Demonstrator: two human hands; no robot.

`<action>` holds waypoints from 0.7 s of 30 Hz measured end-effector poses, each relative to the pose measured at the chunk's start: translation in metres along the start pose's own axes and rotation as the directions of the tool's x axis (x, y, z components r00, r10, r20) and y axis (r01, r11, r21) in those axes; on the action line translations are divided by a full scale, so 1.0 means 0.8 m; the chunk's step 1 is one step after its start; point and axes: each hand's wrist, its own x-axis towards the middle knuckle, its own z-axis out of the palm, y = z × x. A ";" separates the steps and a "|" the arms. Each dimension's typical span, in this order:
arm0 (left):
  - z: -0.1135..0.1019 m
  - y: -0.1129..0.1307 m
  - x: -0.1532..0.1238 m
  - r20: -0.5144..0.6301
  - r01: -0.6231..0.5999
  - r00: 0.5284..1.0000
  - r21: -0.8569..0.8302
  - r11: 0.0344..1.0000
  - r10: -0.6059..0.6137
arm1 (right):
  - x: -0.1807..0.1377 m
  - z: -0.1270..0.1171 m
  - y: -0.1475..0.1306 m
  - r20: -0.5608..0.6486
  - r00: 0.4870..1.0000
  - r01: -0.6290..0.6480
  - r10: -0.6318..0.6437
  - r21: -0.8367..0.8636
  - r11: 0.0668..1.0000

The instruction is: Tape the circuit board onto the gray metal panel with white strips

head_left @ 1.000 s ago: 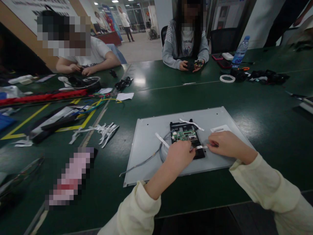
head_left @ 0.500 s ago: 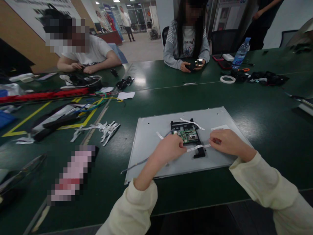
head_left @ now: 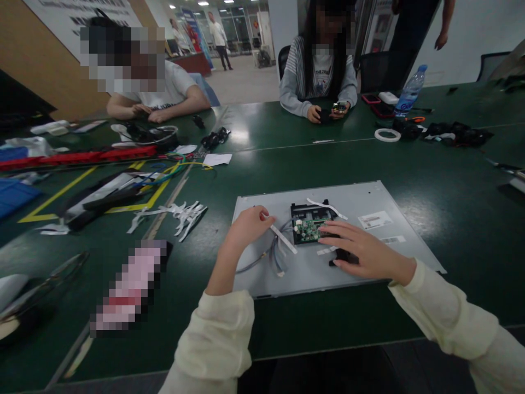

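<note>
A flat grey metal panel [head_left: 394, 200] lies on the table before me, bearing a black bracket [head_left: 293, 210] with a green circuit board [head_left: 305, 231]. My left hand [head_left: 246, 229] is over the panel's left part, thumb and fingers pinched at the upper end of a white tape strip [head_left: 283, 239]. That strip runs across a bundle of grey cables [head_left: 279, 262]. My right hand [head_left: 365, 251] spreads over the bracket's right side, fingers stretched out and partly hiding it. Another tape strip [head_left: 328, 208] crosses the bracket's top; a short one [head_left: 326, 250] shows beside my right fingers.
Left of the panel lie a heap of white strips [head_left: 186, 216] and a blurred pink object [head_left: 131, 287]. Farther off are a tape roll [head_left: 388, 135], a water bottle [head_left: 411, 91] and black parts [head_left: 455, 133]. Two people sit across the table, one holding a small device.
My left hand has moved left and up from the lower strip to the strip over the cables. My right hand has moved left onto the bracket, its fingers opening out.
</note>
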 end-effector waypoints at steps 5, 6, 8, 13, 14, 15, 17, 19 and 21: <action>0.005 -0.001 0.004 0.006 -0.040 0.999 -0.080 0.996 0.040 | 0.001 0.004 -0.001 0.026 1.000 0.003 -0.003 -0.003 1.000; 0.004 0.000 0.003 0.003 -0.042 0.999 -0.100 0.994 0.043 | 0.002 0.004 -0.001 0.033 0.999 -0.001 0.001 -0.009 1.000; 0.000 0.003 0.001 -0.004 -0.055 0.998 -0.140 0.989 0.055 | 0.002 0.003 -0.002 0.043 0.999 -0.013 0.014 -0.019 1.000; -0.011 0.009 -0.005 -0.014 -0.094 0.996 -0.247 0.965 0.094 | 0.003 0.001 -0.003 0.033 0.999 -0.017 0.017 -0.012 1.000; -0.014 0.010 -0.006 -0.014 -0.102 0.995 -0.277 0.955 0.102 | 0.003 0.001 -0.003 0.031 0.999 -0.017 0.017 -0.009 1.000; -0.017 0.010 -0.007 -0.013 -0.111 0.994 -0.310 0.944 0.112 | 0.003 0.001 -0.003 0.029 0.999 -0.019 0.019 -0.007 1.000; -0.023 0.012 -0.010 -0.015 -0.127 0.991 -0.374 0.919 0.131 | 0.003 0.001 -0.004 0.030 0.999 -0.024 0.025 -0.009 1.000; -0.029 0.013 -0.012 -0.004 -0.135 0.989 -0.437 0.889 0.149 | 0.004 0.001 -0.004 0.035 0.999 -0.031 0.031 -0.014 0.999; -0.035 0.012 -0.015 0.019 -0.132 0.986 -0.497 0.858 0.163 | 0.004 0.001 -0.004 0.041 0.998 -0.038 0.039 -0.019 0.999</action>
